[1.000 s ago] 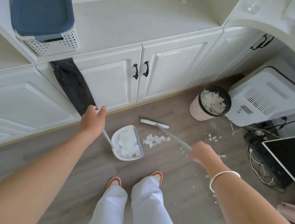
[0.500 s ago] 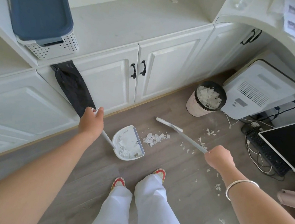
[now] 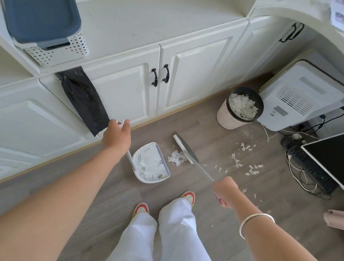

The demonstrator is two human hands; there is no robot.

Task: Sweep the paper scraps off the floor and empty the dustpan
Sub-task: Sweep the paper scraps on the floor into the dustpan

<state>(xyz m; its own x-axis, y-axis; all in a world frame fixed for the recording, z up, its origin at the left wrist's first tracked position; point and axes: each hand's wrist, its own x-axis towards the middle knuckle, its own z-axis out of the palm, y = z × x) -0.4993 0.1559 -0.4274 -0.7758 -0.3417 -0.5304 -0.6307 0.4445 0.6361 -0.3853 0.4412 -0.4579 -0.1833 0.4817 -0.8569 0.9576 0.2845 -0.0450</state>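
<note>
A white dustpan (image 3: 150,165) rests on the grey wood floor in front of my feet, with paper scraps inside. My left hand (image 3: 117,138) grips the top of its upright handle. My right hand (image 3: 224,191) holds the long handle of a white broom (image 3: 183,148), whose head lies on the floor just right of the pan's lip. A small heap of paper scraps (image 3: 176,158) sits between the broom head and the pan. More loose scraps (image 3: 248,163) are strewn to the right. A round bin (image 3: 241,109) full of paper stands further back.
White cupboards (image 3: 129,84) run along the left and back, with a black bag (image 3: 82,98) hanging from them. A white appliance (image 3: 299,97), a keyboard (image 3: 311,167), a monitor (image 3: 341,163) and tangled cables crowd the right. A blue-lidded basket (image 3: 43,15) sits on the counter.
The broom swung out to the right over the scattered scraps, then came back left; its head now lies against the heap beside the dustpan. My left hand and the pan stayed put.
</note>
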